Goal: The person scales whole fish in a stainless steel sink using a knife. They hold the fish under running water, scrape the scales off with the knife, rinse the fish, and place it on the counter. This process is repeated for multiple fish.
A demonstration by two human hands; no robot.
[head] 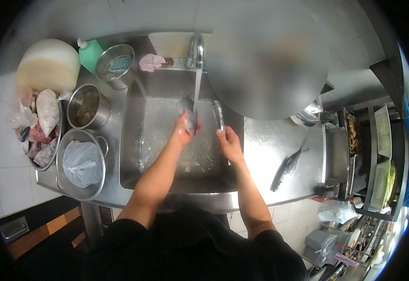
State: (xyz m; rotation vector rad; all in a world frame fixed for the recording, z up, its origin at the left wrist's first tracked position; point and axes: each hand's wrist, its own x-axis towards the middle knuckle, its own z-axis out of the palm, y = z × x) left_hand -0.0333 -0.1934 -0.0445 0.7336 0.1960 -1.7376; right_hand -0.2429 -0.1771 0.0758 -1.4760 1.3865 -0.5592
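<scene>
My left hand (186,127) grips a silvery-grey fish (189,116) over the steel sink (176,154). Water (198,86) runs from the chrome faucet (199,49) down onto or just beside the fish. In my right hand (232,144), near the sink's right side, is a metal fish scaler (218,114) with a ridged head pointing away from me. Its handle is mostly hidden by my fingers. A second whole fish (289,167) lies on the steel counter (257,140) to the right, its tail away from me.
Left of the sink stand a colander (102,172) holding a plastic bag, a steel pot (102,116), another pot (120,82) with a scouring pad, and a basin (59,147) of bagged food. A pink cloth (151,62) lies behind the sink. Shelves with white baskets (383,133) rise at right.
</scene>
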